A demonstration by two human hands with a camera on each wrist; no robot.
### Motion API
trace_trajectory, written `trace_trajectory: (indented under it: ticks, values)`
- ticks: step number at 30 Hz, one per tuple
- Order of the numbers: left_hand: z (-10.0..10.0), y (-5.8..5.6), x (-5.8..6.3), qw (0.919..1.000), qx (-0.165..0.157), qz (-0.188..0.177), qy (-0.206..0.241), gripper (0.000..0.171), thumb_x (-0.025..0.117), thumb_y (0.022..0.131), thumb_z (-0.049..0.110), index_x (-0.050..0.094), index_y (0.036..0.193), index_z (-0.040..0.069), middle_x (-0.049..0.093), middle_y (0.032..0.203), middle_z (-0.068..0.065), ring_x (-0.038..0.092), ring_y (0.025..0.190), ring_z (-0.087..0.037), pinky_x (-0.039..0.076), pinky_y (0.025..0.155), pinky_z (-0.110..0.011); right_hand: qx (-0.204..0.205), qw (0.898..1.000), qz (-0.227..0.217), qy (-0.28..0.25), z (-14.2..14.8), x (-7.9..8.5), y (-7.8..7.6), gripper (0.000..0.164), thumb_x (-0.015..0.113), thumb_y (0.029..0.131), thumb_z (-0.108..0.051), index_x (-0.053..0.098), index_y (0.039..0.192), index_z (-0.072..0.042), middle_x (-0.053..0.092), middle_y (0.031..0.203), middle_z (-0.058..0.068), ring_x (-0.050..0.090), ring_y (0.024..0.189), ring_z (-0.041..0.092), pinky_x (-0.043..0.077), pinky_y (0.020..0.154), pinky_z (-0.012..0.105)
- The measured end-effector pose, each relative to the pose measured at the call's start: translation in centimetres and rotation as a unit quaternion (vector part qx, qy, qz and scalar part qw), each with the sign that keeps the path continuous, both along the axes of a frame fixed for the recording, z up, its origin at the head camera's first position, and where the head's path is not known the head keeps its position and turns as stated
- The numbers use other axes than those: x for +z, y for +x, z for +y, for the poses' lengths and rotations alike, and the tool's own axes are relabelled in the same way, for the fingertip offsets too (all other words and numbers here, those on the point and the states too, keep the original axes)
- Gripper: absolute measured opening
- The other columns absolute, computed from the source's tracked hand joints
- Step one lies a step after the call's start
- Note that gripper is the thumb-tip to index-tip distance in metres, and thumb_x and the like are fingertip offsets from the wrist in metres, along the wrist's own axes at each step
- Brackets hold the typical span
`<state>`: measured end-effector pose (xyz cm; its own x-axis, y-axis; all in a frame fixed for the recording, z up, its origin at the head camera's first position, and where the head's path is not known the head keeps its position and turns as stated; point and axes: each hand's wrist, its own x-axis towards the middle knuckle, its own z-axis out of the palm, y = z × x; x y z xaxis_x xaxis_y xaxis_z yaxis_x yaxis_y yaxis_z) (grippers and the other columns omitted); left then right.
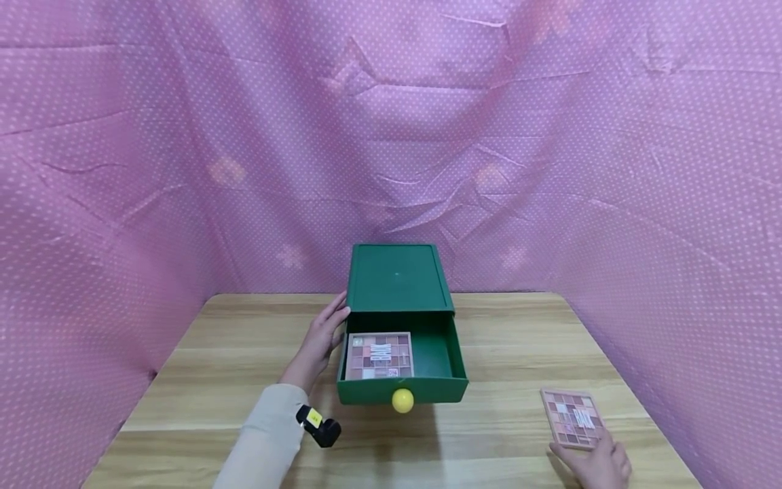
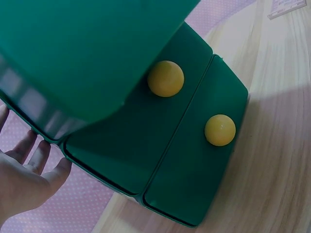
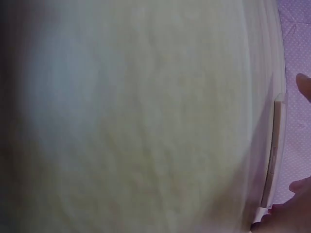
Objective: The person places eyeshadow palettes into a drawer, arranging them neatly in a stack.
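A green drawer cabinet (image 1: 397,278) stands on the table with its top drawer (image 1: 440,392) pulled out; a yellow knob (image 1: 402,401) is on the drawer's front. Inside, on the left, lies an eyeshadow palette (image 1: 380,356) with a grid of pinkish and brown shades. My left hand (image 1: 318,343) rests against the cabinet's left side, fingers extended along its edge. In the left wrist view its fingertips (image 2: 62,165) meet the green side. At the right, my right hand (image 1: 597,465) spans the near edge of a second palette (image 1: 573,418), thumb by one corner and fingers by the other.
Two lower drawers with yellow knobs, an upper one (image 2: 165,78) and a lower one (image 2: 219,130), are closed beneath the pulled-out drawer. The wooden table (image 1: 507,346) is enclosed by pink dotted cloth (image 1: 391,136) at the back and sides.
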<state>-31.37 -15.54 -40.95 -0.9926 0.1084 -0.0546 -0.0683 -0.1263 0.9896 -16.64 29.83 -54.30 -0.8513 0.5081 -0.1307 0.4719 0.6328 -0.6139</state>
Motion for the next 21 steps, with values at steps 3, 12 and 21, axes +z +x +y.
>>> trace_trajectory:
  ticks: [3,12,21]
  values:
    - [0.0,0.0,0.0,1.0,0.001,0.002,0.0,0.051,0.049,0.095,0.03,0.034,0.144,0.024,0.03,0.152,-0.006,0.027,0.139,-0.03,0.026,0.111,-0.054,0.0,1.0,-0.005,-0.005,-0.1,-0.1,0.0,0.128,0.079,0.061,-0.052,0.003,0.138,0.017,0.003,0.133,0.051,0.007,0.121,0.066,0.012,0.099,0.073]
    - [0.1,0.0,0.0,1.0,-0.002,0.003,-0.002,0.053,0.049,0.096,0.031,0.032,0.145,0.024,0.028,0.153,-0.006,0.025,0.14,-0.03,0.025,0.112,-0.054,-0.011,1.0,0.01,0.006,-0.4,-0.5,-0.7,0.117,0.079,0.062,-0.048,0.013,0.132,0.019,0.01,0.127,0.052,0.013,0.117,0.065,0.016,0.097,0.071]
    - [0.0,0.0,0.0,1.0,-0.006,0.002,0.0,0.053,0.049,0.096,0.031,0.031,0.146,0.024,0.026,0.154,-0.006,0.024,0.141,-0.03,0.023,0.112,-0.054,-0.023,0.998,0.047,0.022,-0.4,-1.0,-1.0,0.099,0.075,0.068,-0.036,0.019,0.129,0.019,0.021,0.118,0.046,0.023,0.109,0.061,0.027,0.09,0.066]
